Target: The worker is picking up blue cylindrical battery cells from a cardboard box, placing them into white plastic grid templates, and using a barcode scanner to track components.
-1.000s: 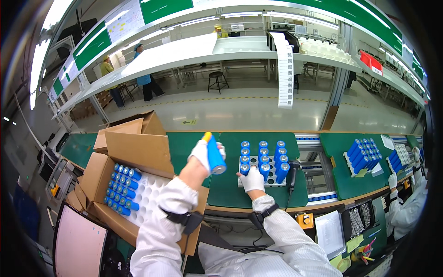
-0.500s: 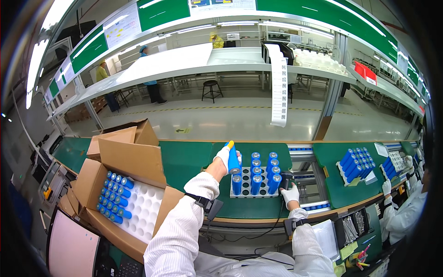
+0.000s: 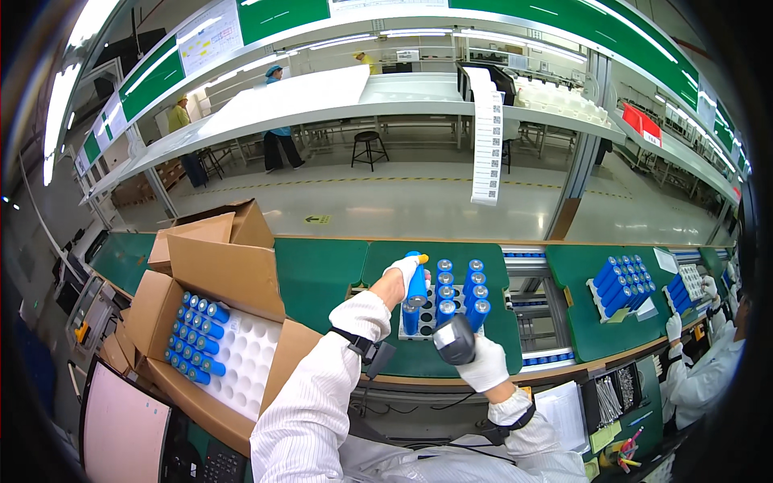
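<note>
My left hand (image 3: pixel 396 278), in a white glove with a yellow fingertip, grips a blue cylindrical battery cell (image 3: pixel 416 286) at the left side of a white cell holder (image 3: pixel 431 332). Several blue cells (image 3: pixel 475 291) stand upright in that holder, and its middle shows round holes. In my right hand (image 3: pixel 485 365), also gloved, is a black handheld scanner (image 3: pixel 455 341). The scanner's head is tilted over the holder's near edge and hides part of it. The gripped cell leans slightly; whether its lower end touches the holder I cannot tell.
On the left, an opened cardboard box (image 3: pixel 229 270) holds a white foam tray (image 3: pixel 251 362) with several blue cells. A second filled holder (image 3: pixel 618 282) sits on the right green board, past a conveyor gap. A label strip (image 3: pixel 487 145) hangs from the shelf. Another person (image 3: pixel 708 362) works at far right.
My right hand has brought the scanner from beside the holder's right edge to its near side, turning it leftward. The left hand has shifted slightly right with the cell.
</note>
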### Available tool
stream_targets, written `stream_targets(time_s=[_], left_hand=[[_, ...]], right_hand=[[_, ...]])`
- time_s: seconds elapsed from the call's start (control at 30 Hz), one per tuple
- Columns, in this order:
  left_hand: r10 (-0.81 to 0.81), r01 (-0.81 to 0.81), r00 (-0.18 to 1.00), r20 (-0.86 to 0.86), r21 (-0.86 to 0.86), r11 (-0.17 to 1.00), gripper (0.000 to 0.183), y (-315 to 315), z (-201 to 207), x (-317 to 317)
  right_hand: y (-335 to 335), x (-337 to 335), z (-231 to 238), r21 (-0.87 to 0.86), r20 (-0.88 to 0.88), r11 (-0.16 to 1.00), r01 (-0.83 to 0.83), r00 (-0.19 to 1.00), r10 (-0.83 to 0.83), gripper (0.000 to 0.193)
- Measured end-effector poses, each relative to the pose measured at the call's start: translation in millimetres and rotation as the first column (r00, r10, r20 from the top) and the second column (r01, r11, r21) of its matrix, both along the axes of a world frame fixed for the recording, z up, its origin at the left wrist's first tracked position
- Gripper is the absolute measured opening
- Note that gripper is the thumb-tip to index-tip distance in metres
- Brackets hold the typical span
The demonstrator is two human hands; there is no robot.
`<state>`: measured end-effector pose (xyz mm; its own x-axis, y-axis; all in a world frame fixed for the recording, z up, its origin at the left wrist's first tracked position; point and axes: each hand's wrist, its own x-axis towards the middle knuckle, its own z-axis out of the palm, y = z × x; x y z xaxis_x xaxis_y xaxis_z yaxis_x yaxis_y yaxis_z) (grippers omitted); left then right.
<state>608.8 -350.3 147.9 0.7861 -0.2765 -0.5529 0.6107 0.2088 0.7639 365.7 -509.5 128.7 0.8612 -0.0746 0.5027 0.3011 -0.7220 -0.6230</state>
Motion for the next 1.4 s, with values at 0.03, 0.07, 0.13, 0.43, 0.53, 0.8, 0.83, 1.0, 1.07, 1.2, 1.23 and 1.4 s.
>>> stream_targets(time_s=[0.03, 0.07, 0.13, 0.43, 0.53, 0.8, 0.83, 1.0, 1.07, 1.2, 1.23, 1.4], left_hand=[[-0.045, 0.046, 0.999, -0.020, 0.065, 0.997, 0.027, -5.3, 3.2, -2.2], [-0.051, 0.053, 0.998, -0.023, 0.062, 0.997, 0.027, -10.3, 6.5, -4.7], [-0.003, 0.007, 0.997, -0.073, 0.059, 0.998, 0.028, -15.9, 13.5, -8.9], [-0.140, -0.244, 0.723, 0.676, 0.440, 0.864, 0.036, -28.3, 6.6, 3.3], [-0.230, -0.290, 0.649, 0.725, 0.516, 0.806, 0.044, -29.2, 4.3, 2.6], [-0.520, -0.282, 0.604, 0.604, 0.772, 0.570, 0.048, -24.2, -16.5, -1.5], [-0.548, -0.300, 0.629, 0.551, 0.822, 0.484, 0.049, -25.8, -20.9, -3.0], [-0.671, -0.359, 0.602, 0.434, 0.897, 0.258, 0.050, -26.9, -45.2, 0.4], [-0.636, -0.371, 0.614, 0.468, 0.882, 0.290, 0.050, -24.8, -48.7, 5.9], [-0.596, -0.327, 0.649, 0.473, 0.881, 0.343, 0.048, -26.2, -52.8, 14.8], [-0.595, -0.327, 0.651, 0.472, 0.881, 0.342, 0.048, -26.4, -54.5, 15.0], [-0.557, -0.383, 0.655, 0.511, 0.860, 0.338, 0.042, -29.2, -50.2, 14.9]], right_hand=[[-0.2, 0.8, -1.0, -0.050, -0.040, 0.999, 0.011, 0.999, -0.013, 0.020], [-0.3, 2.8, -3.2, -0.057, -0.047, 0.998, 0.021, 0.999, -0.023, 0.022], [-1.6, 5.3, -11.6, -0.063, -0.064, 0.998, 0.015, 0.998, -0.019, 0.022], [-1.6, -17.3, -20.7, 0.197, -0.095, 0.978, -0.067, 0.992, 0.087, 0.022], [-7.3, -34.1, -18.9, 0.229, -0.112, 0.972, -0.057, 0.990, 0.084, 0.023], [-15.7, -51.6, -35.3, 0.316, -0.157, 0.949, -0.018, 0.985, 0.071, 0.022], [-16.5, -52.4, -39.5, 0.317, -0.156, 0.948, -0.014, 0.986, 0.066, 0.022], [-13.9, -52.5, -57.8, 0.337, -0.152, 0.941, 0.019, 0.988, 0.034, 0.020], [-12.7, -50.2, -60.0, 0.337, -0.162, 0.941, 0.027, 0.986, 0.030, 0.019], [-11.2, -48.3, -64.9, 0.351, -0.160, 0.935, 0.052, 0.987, 0.005, 0.018], [-10.6, -47.9, -64.8, 0.351, -0.161, 0.935, 0.051, 0.987, 0.007, 0.018], [-9.4, -46.7, -60.8, 0.361, -0.145, 0.932, 0.031, 0.989, 0.023, 0.017]])
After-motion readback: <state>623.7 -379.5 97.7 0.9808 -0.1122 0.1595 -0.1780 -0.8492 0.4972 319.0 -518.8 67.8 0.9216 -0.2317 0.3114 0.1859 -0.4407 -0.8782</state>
